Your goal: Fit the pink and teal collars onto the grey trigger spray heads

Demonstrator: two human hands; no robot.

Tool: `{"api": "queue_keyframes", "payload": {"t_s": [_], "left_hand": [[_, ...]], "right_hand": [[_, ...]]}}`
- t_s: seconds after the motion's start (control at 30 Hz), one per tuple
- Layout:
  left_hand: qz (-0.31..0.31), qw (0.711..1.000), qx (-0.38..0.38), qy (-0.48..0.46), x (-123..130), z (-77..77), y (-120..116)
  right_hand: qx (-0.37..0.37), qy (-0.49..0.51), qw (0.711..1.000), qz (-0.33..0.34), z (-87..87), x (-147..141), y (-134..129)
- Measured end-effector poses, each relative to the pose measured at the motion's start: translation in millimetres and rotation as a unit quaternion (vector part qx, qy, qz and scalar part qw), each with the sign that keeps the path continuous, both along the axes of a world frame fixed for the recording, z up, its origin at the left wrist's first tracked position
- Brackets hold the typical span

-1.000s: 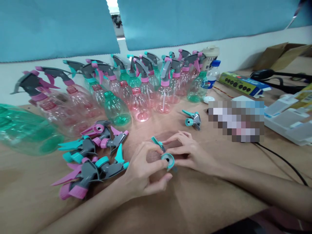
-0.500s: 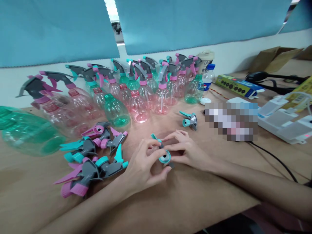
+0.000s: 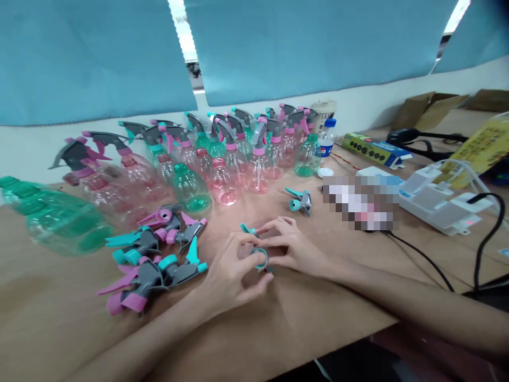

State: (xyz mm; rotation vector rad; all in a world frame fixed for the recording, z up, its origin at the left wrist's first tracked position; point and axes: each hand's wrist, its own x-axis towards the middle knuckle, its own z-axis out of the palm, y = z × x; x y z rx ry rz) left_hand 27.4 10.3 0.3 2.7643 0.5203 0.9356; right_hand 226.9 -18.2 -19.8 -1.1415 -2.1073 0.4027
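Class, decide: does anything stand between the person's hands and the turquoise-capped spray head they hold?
Nothing visible does: the left hand and right hand both have fingers on the turquoise-capped spray head. The group of loose spray heads lies beside the left hand, not in between.

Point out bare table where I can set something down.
Free: the table between the right hand and black cable; also the front, between both forearms. Crowded: left of the left hand, with spray heads, and the back, with bottles.
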Motion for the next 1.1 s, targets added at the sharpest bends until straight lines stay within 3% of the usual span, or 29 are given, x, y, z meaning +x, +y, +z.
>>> {"api": "queue_keyframes", "payload": {"t_s": [0.1,0.23,0.4,0.63,0.77,0.9,1.1], "left_hand": [[0.062,0.998,-0.002,-0.011,-1.7,1.2,-0.2],[0.078,0.997,0.004,-0.003,-6.8,0.0,-2.6],[0.116,0.993,-0.001,0.008,-9.4,-1.2,-5.0],[0.106,0.992,-0.028,0.056,3.2,-0.1,-1.8],[0.099,0.991,-0.032,0.084,15.5,1.0,-3.2],[0.090,0.991,-0.032,0.097,23.1,3.7,-4.5],[0.098,0.991,-0.027,0.086,18.6,8.1,-4.5]], "right_hand": [[0.002,0.023,1.000,-0.003,-0.9,0.1,1.9],[-0.008,0.040,0.999,0.009,4.5,5.8,2.1],[-0.047,-0.051,0.998,0.003,23.1,30.0,-10.0],[-0.094,-0.155,0.977,-0.109,38.1,83.1,-22.9],[-0.072,-0.188,0.959,-0.202,37.4,94.8,-21.0],[-0.030,-0.231,0.926,-0.296,30.0,89.2,-19.6],[-0.009,-0.265,0.914,-0.308,12.0,79.7,-17.6]]}}
